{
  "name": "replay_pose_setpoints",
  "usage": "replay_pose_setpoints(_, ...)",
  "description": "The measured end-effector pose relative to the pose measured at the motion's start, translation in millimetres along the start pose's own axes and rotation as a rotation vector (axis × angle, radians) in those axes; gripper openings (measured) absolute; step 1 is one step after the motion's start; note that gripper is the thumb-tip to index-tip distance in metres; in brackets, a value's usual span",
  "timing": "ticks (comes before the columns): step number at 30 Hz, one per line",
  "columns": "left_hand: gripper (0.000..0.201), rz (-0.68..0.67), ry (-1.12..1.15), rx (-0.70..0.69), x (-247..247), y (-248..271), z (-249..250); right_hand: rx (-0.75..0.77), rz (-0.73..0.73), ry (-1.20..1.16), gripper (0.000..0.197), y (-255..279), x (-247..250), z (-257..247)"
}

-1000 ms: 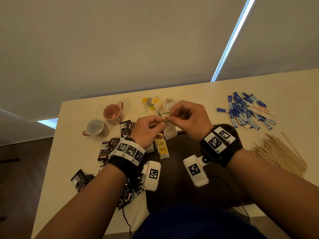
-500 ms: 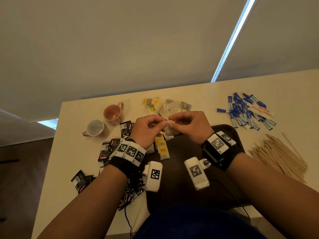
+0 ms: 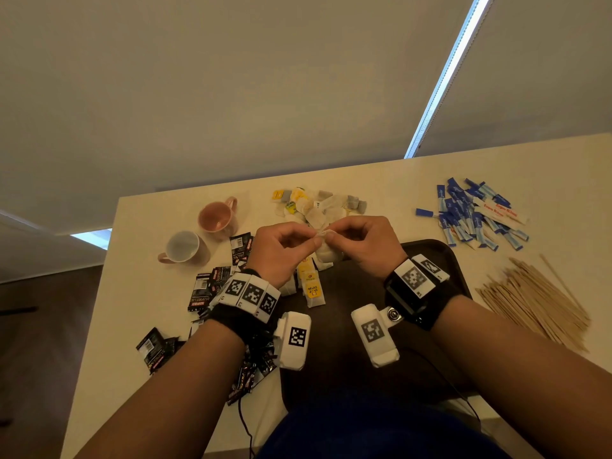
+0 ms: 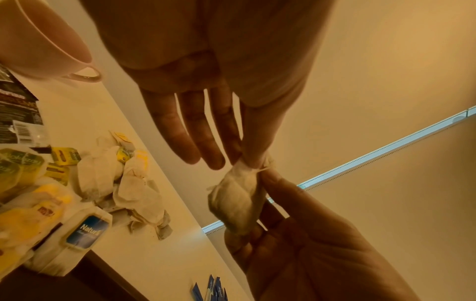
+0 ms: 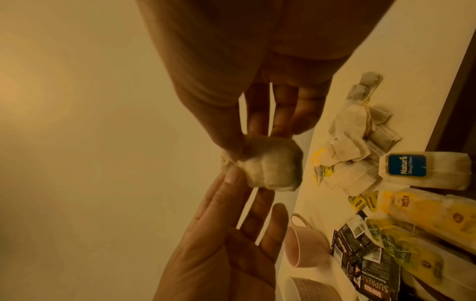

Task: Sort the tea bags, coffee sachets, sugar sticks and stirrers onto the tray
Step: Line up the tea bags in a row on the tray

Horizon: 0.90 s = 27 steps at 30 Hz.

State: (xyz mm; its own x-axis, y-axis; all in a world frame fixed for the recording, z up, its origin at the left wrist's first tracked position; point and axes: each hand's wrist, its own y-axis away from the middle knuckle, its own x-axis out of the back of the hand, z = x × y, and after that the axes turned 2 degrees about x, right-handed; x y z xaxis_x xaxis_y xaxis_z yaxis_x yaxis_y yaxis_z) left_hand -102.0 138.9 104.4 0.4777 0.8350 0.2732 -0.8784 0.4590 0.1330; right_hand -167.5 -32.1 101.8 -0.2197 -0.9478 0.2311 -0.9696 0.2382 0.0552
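Observation:
A white tea bag (image 3: 326, 251) (image 4: 237, 200) (image 5: 268, 163) hangs in the air over the far edge of the dark brown tray (image 3: 430, 256). My left hand (image 3: 311, 240) pinches its top with thumb and forefinger, the other fingers (image 4: 195, 138) straight. My right hand (image 3: 331, 236) pinches the same top from the other side. Some tea bags (image 3: 311, 286) lie on the tray's far left corner. More tea bags (image 3: 318, 203) are heaped on the table beyond. Black coffee sachets (image 3: 212, 286) lie left, blue sugar sticks (image 3: 473, 213) and wooden stirrers (image 3: 536, 299) right.
A pink mug (image 3: 217, 217) and a white mug (image 3: 183, 248) stand at the table's far left, near the sachets. The table's far edge runs just behind the tea bag heap. A cable (image 3: 245, 425) hangs off the near edge.
Both hands have come a little nearer to me and closer together. The tea bag that hung lower beneath them is now bunched right under the fingertips.

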Motion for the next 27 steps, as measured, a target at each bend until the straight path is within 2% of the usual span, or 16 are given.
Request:
replay_pose_setpoints(2,0.017,0.048,-0.011,-0.004,-2,0,0,-0.018,0.098,0.068,0.012,-2,-2,2)
replay_pose_setpoints(4,0.014,0.087,-0.025,-0.008,-3,0,1,-0.043,0.159,0.160,0.024,-2,-3,3)
replay_pose_setpoints(7,0.005,0.080,-0.067,-0.027,-4,1,0,-0.083,0.049,0.193,0.036,1,-8,-3)
replay_pose_setpoints(11,0.011,0.045,-0.104,-0.031,-7,1,-1,-0.101,0.032,0.189,0.025,-2,-15,-4)
replay_pose_setpoints(15,0.016,-0.039,-0.150,-0.016,0,3,-5,-0.109,0.007,0.327,0.018,-6,-15,2)
replay_pose_setpoints(18,0.022,-0.051,-0.201,-0.016,5,0,-9,-0.070,-0.129,0.410,0.014,-6,-12,5)
replay_pose_setpoints(21,0.037,-0.176,-0.306,0.038,10,-3,-14,0.001,-0.298,0.476,0.013,-5,-10,6)
replay_pose_setpoints(23,0.028,-0.225,-0.358,0.044,11,-3,-19,0.033,-0.341,0.519,0.016,-6,-10,7)
replay_pose_setpoints(27,0.010,-0.124,-0.312,0.090,9,-3,-30,0.061,-0.299,0.545,0.017,-10,-14,11)
